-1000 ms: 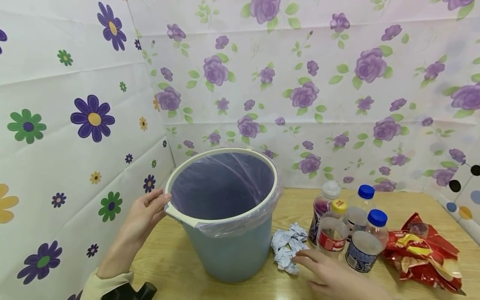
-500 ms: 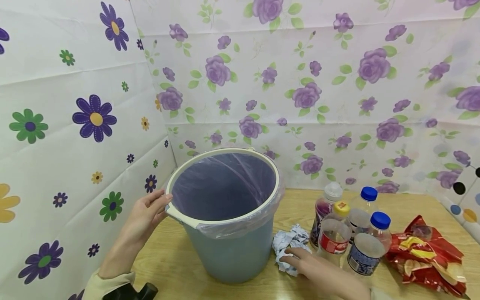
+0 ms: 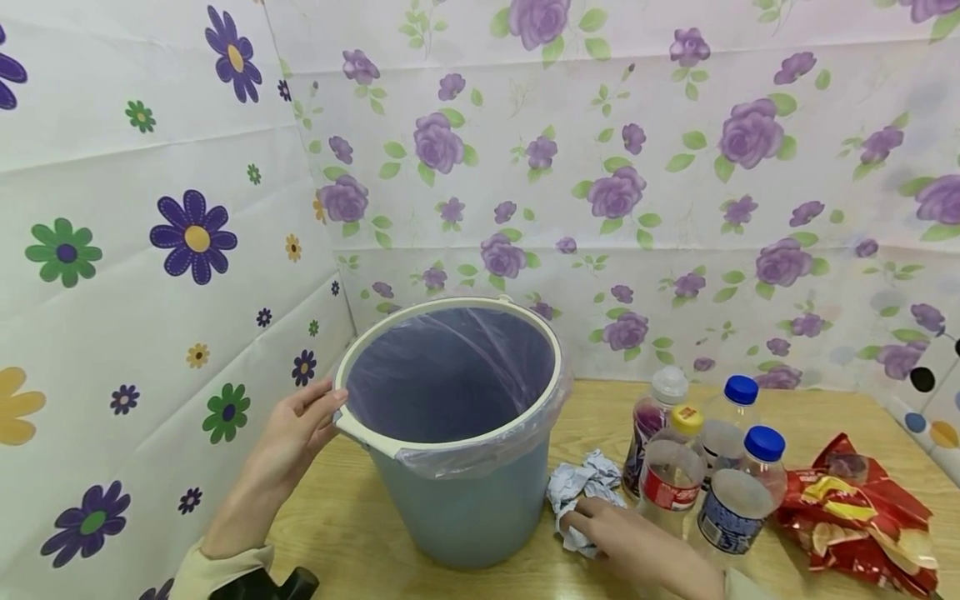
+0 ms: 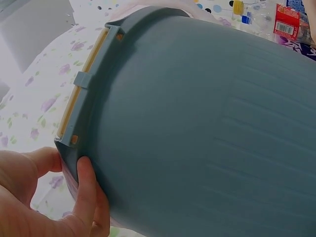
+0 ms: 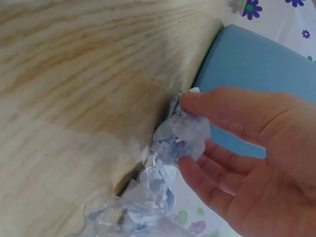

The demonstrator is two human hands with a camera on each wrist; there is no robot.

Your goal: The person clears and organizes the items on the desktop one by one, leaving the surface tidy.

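Observation:
A blue trash can (image 3: 465,508) with a cream rim and a clear liner bag stands on the table. My left hand (image 3: 296,433) grips its rim from the left, thumb on one side and fingers on the other, as the left wrist view shows at the can's edge (image 4: 84,113). To the can's right lies crumpled paper (image 3: 573,479) in more than one ball. My right hand (image 3: 633,542) has its thumb and fingers around the nearer paper ball (image 5: 182,138), which still sits on the table.
Several plastic bottles stand close by on the right, among them a yellow-capped bottle (image 3: 671,475) and a blue-capped bottle (image 3: 738,500). Farther right lies a red snack bag (image 3: 855,517). Flowered sheets (image 3: 600,208) hang behind and to the left of the wooden table (image 3: 345,533).
My right hand has moved left onto the crumpled paper and closed around the nearer ball. My left hand keeps its place on the rim. The head view has shifted slightly.

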